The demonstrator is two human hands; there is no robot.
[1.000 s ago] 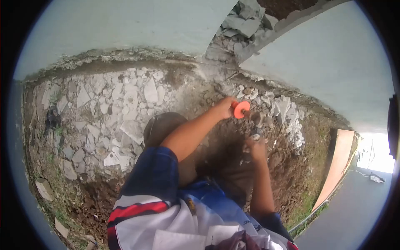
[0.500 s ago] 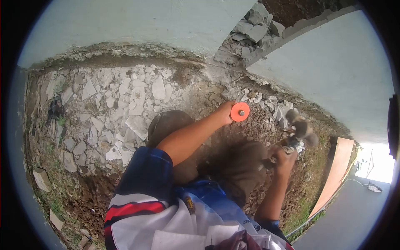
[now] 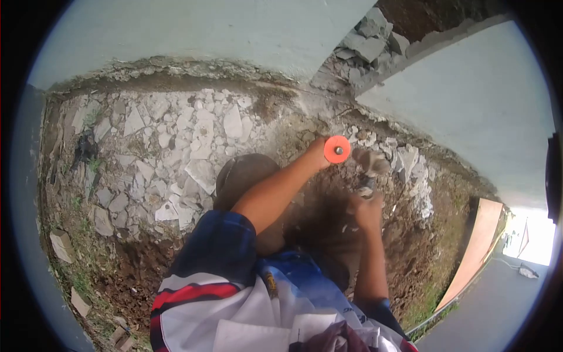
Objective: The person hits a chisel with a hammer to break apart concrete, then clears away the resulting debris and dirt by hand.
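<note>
Chisel [image 3: 339, 151], one: metal butt end facing the camera, just right of the frame's centre and above it; shaft and tip hidden behind its guard.
Guard [image 3: 331, 142], round, orange, encircling the butt end.
Left hand [image 3: 318, 154]: behind the guard's left edge, fingers closed around the chisel, partly hidden by the guard.
Hammer [image 3: 370, 162], one: head blurred, just right of the guard and apart from it; handle running down the frame.
Right hand [image 3: 366, 211]: right of centre, fingers wrapped around the hammer's handle; finger detail blurred.
Knee [image 3: 246, 173], in brown cloth, left of the left forearm.
Shirt [image 3: 202, 299], white with navy, red and blue parts, lower centre.
Rubble [image 3: 202, 132], pale broken pieces, spread over the left and upper middle.
Soil [image 3: 141, 264], brown, lower left; more below the hammer.
Walls [image 3: 193, 35], pale, across the upper left and upper right, parted by a gap holding grey chunks [image 3: 369, 46].
Board [image 3: 471, 252], light brown, long, lying slantwise at right.
</note>
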